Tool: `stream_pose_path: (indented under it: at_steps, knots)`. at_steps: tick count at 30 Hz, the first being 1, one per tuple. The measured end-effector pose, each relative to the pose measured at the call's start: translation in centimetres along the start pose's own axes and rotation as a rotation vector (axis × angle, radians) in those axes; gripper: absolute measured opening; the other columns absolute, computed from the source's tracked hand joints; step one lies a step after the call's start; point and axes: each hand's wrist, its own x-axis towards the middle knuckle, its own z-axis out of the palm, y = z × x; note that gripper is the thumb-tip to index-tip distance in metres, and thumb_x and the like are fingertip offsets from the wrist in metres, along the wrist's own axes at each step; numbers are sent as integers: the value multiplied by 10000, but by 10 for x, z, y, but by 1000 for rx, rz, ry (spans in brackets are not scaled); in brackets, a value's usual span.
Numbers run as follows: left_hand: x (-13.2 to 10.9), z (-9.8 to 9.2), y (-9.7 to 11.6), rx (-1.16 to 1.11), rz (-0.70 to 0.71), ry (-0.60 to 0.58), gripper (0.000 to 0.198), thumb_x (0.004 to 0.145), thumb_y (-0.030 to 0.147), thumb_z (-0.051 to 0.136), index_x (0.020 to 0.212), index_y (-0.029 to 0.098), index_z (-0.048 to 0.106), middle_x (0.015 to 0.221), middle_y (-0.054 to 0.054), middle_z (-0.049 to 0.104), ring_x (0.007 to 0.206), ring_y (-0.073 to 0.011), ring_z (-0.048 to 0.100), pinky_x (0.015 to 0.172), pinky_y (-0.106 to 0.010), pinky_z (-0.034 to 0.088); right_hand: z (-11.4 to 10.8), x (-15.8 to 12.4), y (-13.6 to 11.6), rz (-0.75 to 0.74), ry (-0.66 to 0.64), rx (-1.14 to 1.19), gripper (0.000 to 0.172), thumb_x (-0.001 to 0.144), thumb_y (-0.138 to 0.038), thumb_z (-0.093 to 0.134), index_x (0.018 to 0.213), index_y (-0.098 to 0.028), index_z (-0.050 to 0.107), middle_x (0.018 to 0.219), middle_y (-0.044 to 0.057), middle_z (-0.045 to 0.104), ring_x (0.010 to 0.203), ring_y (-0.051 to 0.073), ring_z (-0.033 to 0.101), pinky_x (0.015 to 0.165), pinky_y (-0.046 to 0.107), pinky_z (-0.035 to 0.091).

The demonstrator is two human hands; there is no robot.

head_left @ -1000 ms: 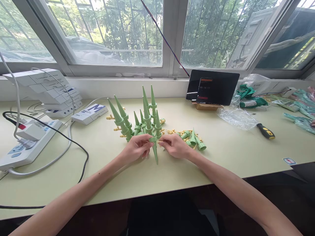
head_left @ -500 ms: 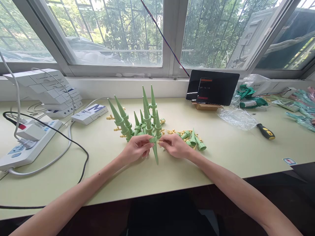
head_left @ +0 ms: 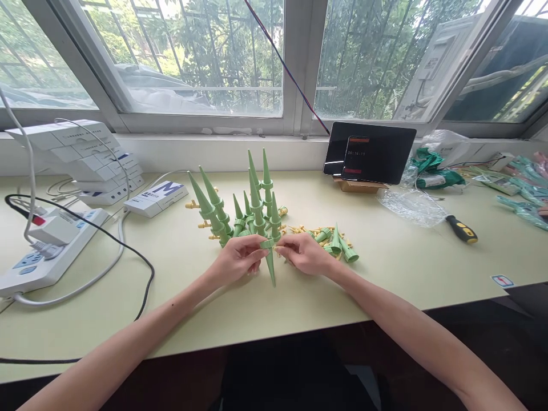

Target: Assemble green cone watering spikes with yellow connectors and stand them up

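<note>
My left hand point(head_left: 237, 260) pinches the wide collar end of a green plastic spike point(head_left: 269, 264), whose tip points toward me. My right hand point(head_left: 303, 252) is closed at the same collar from the right, its fingertips pressing something small that I cannot make out. Just behind both hands stands a cluster of upright green spikes point(head_left: 252, 200) with small yellow fittings. To the right of my right hand lies a pile of loose yellow fittings and green parts point(head_left: 331, 238).
A power strip point(head_left: 47, 251) with cables and stacked white boxes point(head_left: 92, 157) occupy the left. A dark tablet with a phone point(head_left: 368, 151) leans at the window sill. A screwdriver point(head_left: 461, 228), clear plastic wrap point(head_left: 413, 206) and bagged green parts point(head_left: 436, 171) lie at the right.
</note>
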Motion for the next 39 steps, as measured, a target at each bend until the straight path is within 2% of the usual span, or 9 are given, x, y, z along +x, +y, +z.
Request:
stream_pose_path:
  at_steps: [3, 9, 18, 26, 34, 39]
  knots:
    - [0, -1, 1, -17, -5, -14, 211, 866, 352, 659, 915, 147, 659, 551, 24, 563, 450, -98, 531, 449, -208, 455, 0, 0, -1, 3, -3, 12, 210, 906, -233, 517, 716, -164, 573, 538, -31, 478, 512, 102, 412, 511, 234, 332]
    - [1, -5, 0, -150, -131, -84, 253, 870, 397, 654, 899, 149, 618, 568, 20, 584, 442, -97, 533, 405, -193, 428, 3, 0, 0, -16, 8, 0, 215, 902, -234, 526, 703, -163, 565, 534, -34, 469, 505, 96, 400, 513, 235, 329]
    - [0, -2, -4, -39, -15, -19, 214, 857, 325, 675, 953, 134, 664, 519, 31, 541, 422, -93, 499, 426, -208, 433, 1, 0, -1, 48, -26, 68, 205, 897, -231, 517, 714, -158, 572, 527, -39, 457, 490, 91, 405, 494, 231, 311]
    - [1, -2, -2, -125, -67, -67, 199, 882, 341, 646, 880, 143, 631, 567, 22, 584, 434, -89, 526, 415, -196, 442, 3, -1, 1, 28, -14, 61, 197, 896, -236, 527, 723, -155, 574, 534, -40, 460, 494, 88, 411, 506, 231, 321]
    - [-1, -1, -6, -17, 6, -10, 240, 870, 296, 657, 1039, 126, 677, 527, 37, 545, 421, -89, 506, 444, -213, 451, 1, -1, 1, 65, -38, 127, 200, 903, -236, 513, 722, -165, 561, 512, -46, 449, 476, 91, 412, 489, 228, 327]
    - [-1, 0, -6, -44, -11, -11, 235, 871, 306, 656, 1020, 125, 669, 515, 38, 544, 408, -92, 502, 426, -213, 444, 1, -1, 2, 50, -31, 97, 193, 896, -225, 520, 720, -162, 565, 524, -41, 461, 483, 90, 417, 497, 231, 324]
